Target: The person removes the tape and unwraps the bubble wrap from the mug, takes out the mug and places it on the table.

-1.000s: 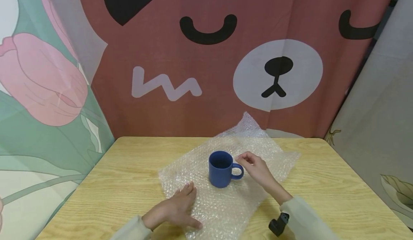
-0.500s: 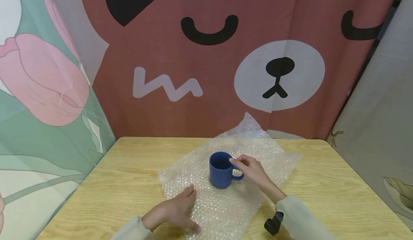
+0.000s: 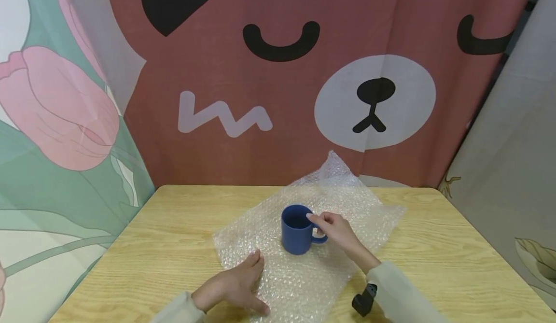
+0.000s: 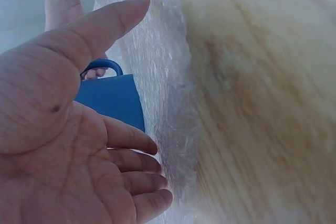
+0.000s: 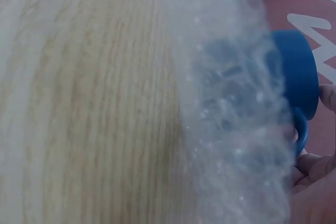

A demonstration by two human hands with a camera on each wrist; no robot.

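Observation:
A blue mug (image 3: 295,238) stands upright on a sheet of bubble wrap (image 3: 299,284), its handle turned to the right. My right hand (image 3: 340,233) grips that handle, the thumb lying at the rim. Fingers of this hand show through the handle loop (image 4: 112,65) in the left wrist view. My left hand (image 3: 239,284) lies over the left edge of the wrap with its fingers straight and the thumb spread, holding nothing. In the right wrist view the wrap partly covers the mug (image 5: 296,72).
The wrap lies slantwise on a light wooden table (image 3: 173,226), its far corner rising past the back edge. Behind the table hangs a curtain (image 3: 217,159) with a bear print. A small black device (image 3: 364,301) sits at the right sleeve.
My right hand has moved left from beside the mug onto its handle, thumb now at the rim. The mug stays in place, and the left hand has hardly moved.

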